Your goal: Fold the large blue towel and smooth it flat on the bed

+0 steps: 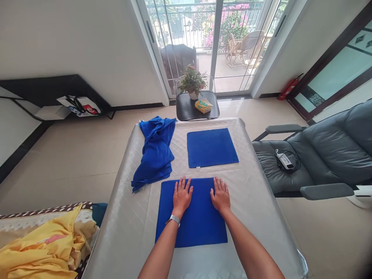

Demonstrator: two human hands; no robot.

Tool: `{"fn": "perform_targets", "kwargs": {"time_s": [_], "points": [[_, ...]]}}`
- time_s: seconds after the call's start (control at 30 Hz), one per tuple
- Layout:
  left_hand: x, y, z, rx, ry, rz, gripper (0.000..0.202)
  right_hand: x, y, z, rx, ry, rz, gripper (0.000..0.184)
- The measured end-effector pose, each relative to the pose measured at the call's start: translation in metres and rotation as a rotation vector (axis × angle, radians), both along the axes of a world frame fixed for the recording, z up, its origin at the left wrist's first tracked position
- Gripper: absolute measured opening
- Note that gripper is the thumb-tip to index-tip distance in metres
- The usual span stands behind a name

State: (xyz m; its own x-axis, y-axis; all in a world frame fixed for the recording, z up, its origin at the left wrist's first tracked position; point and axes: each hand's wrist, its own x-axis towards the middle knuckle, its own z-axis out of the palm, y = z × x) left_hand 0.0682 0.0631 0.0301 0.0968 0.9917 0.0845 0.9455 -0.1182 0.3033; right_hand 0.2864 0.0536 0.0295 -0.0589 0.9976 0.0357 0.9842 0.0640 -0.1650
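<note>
Two bare forearms, no sleeves in view. Left hand point(182, 195) and right hand point(221, 195) bare, no gloves or rings visible. Grey band point(173, 219) on left wrist, thin, snug, metallic-looking; right wrist bare.

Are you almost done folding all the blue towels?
One folded towel already lies flat at the far side. The left hand and right hand press flat on the near towel, spread on the table. The crumpled pile beside them is still unfolded.
</note>
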Motion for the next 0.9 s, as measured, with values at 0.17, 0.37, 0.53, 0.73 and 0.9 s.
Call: {"fn": "perform_targets", "kwargs": {"time_s": [0.17, 0.37, 0.53, 0.73, 0.9], "points": [[-0.072, -0.016, -0.009, 0.010, 0.066, 0.136, 0.055, 0.000, 0.000, -0.002, 0.003, 0.008, -0.001, 0.064], [-0.084, -0.026, -0.010, 0.014, 0.045, 0.180, 0.057, -0.001, 0.000, -0.003, 0.026, -0.003, 0.004, 0.061], [-0.084, -0.026, -0.014, 0.041, 0.033, 0.165, 0.059, -0.001, 0.000, -0.004, 0.031, -0.014, -0.010, 0.061], [-0.086, -0.026, -0.019, 0.074, 0.027, 0.165, 0.058, -0.002, -0.003, -0.005, 0.027, -0.019, -0.008, 0.060], [-0.084, -0.026, -0.016, 0.064, 0.050, 0.172, 0.056, -0.002, 0.002, 0.000, 0.051, 0.065, 0.037, 0.059]]}}
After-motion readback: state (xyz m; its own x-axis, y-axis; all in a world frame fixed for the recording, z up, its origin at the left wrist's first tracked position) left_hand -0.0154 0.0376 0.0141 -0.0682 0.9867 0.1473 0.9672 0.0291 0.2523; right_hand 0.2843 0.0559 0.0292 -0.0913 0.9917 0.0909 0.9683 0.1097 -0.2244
